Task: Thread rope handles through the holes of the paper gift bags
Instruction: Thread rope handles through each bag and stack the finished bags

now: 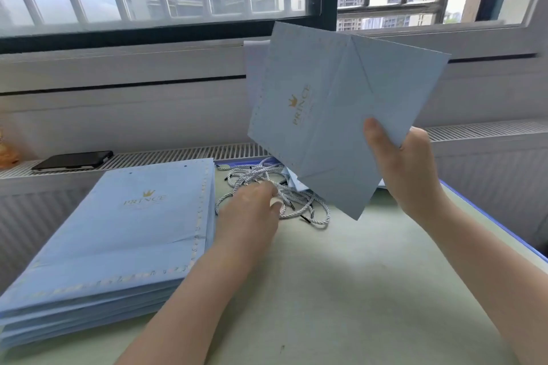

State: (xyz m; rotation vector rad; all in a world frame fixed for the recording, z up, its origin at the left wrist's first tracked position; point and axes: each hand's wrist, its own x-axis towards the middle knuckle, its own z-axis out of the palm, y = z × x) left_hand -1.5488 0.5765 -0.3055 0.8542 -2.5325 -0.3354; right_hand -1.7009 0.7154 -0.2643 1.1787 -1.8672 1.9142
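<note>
While the right hand (406, 169) grips a flat gift bag (335, 109) above the tabletop's (355, 290) far edge, the left hand's fingers (274, 201), apparently pinching, should draw one rope (296, 207) free of the tangle.

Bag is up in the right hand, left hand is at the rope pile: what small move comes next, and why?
Probably the left hand pinches one rope out of the rope pile and lifts it. The right hand already holds a folded bag above the table, no rope shows on that bag, and the left hand's fingers rest on the pile without clearly gripping any.
</note>
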